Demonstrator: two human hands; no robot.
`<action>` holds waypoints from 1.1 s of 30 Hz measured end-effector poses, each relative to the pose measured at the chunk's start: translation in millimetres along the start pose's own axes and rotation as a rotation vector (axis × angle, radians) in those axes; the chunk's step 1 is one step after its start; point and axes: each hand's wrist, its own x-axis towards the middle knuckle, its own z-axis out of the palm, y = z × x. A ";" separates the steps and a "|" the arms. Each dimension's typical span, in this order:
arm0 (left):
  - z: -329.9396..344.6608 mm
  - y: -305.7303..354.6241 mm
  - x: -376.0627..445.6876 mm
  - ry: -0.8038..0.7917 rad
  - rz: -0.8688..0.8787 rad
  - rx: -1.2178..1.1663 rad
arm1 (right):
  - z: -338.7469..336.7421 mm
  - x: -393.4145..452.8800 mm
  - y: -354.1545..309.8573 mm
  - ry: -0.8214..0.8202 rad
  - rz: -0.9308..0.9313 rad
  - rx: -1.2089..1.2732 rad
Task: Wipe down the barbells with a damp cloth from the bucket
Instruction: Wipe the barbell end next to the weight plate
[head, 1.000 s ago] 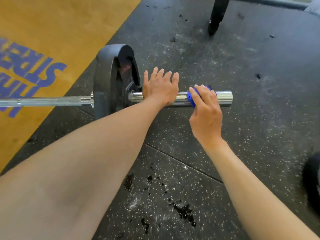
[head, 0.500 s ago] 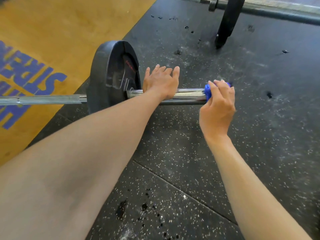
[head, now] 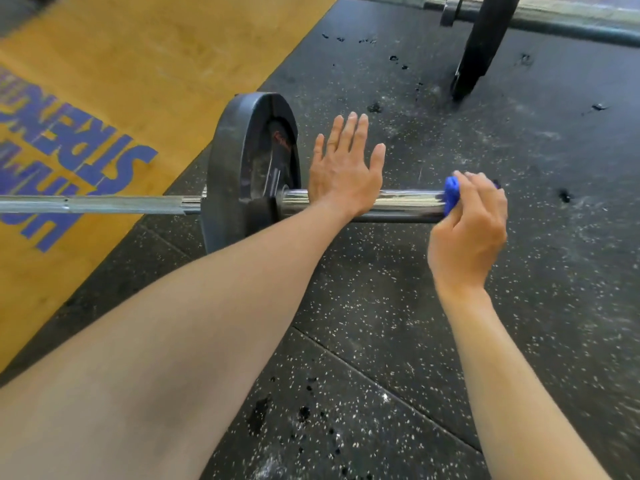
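A barbell [head: 398,202] lies across the floor, its thin knurled shaft running off the left edge of view and its thick chrome sleeve pointing right. One black weight plate [head: 242,168] stands upright on the sleeve, right at the seam where a yellow wooden platform [head: 156,64] with blue lettering meets the black speckled rubber floor [head: 381,306]. The left hand [head: 343,171] rests flat on top of the sleeve just beside the plate, fingers straight and slightly spread, reaching past the bar. The right hand [head: 467,230] covers the outer end of the sleeve, its fingers curled around a bunched blue cloth [head: 451,197] pressed against the chrome; the sleeve's tip is hidden under the hand. Bare chrome shows between the two hands. Open rubber floor lies to the right of and in front of the sleeve end, with dark wet spots scattered near and far. At the top right, one black post [head: 481,46] stands on the floor, and a second bar [head: 554,15] crosses behind it.
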 end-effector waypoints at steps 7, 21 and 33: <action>-2.8 4.3 -32.6 -0.026 -0.003 0.009 | -13.0 -32.4 3.3 -0.054 -0.214 -0.008; -1.6 7.4 -134.3 -0.052 -0.012 0.008 | -68.0 -120.1 -35.3 -0.188 -0.227 -0.038; -10.8 -1.5 -269.6 -0.112 0.058 0.030 | -164.4 -192.5 -33.1 -0.307 -0.090 -0.153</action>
